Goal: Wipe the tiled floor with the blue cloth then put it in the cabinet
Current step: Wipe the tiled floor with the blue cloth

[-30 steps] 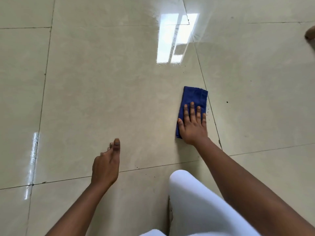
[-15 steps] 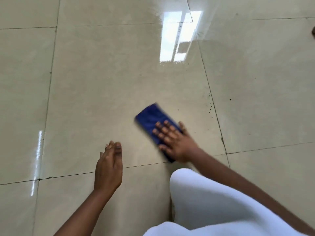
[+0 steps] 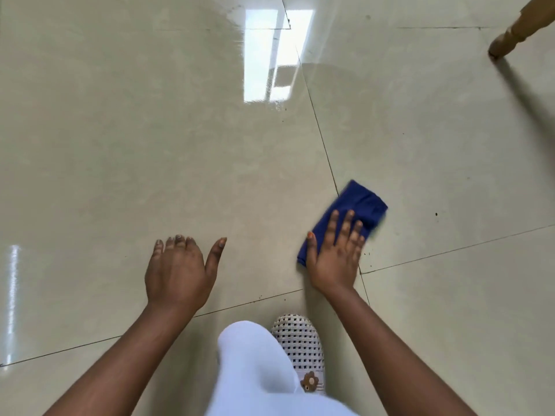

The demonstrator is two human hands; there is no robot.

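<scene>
Head view puts us crouched over the tiled floor (image 3: 150, 145), in the wiping step of the task. Our right hand (image 3: 336, 253) lies flat with its fingers spread, pressing the folded blue cloth (image 3: 357, 205) against the tile; the cloth sits astride a grout line, its far end slightly blurred. Our left hand (image 3: 177, 271) is open, thumb splayed, near the floor and well apart from the cloth, perhaps bracing us, though we cannot tell if it touches the tile. A white knee (image 3: 252, 355) and a perforated slipper (image 3: 300, 343) show below, and a wooden furniture leg (image 3: 510, 34) stands at the far right. Small dark specks dot the tile to the right, so we judge the next stroke should carry the cloth that way under firm palm pressure. No cabinet is in sight, so stowing remains undone.
</scene>
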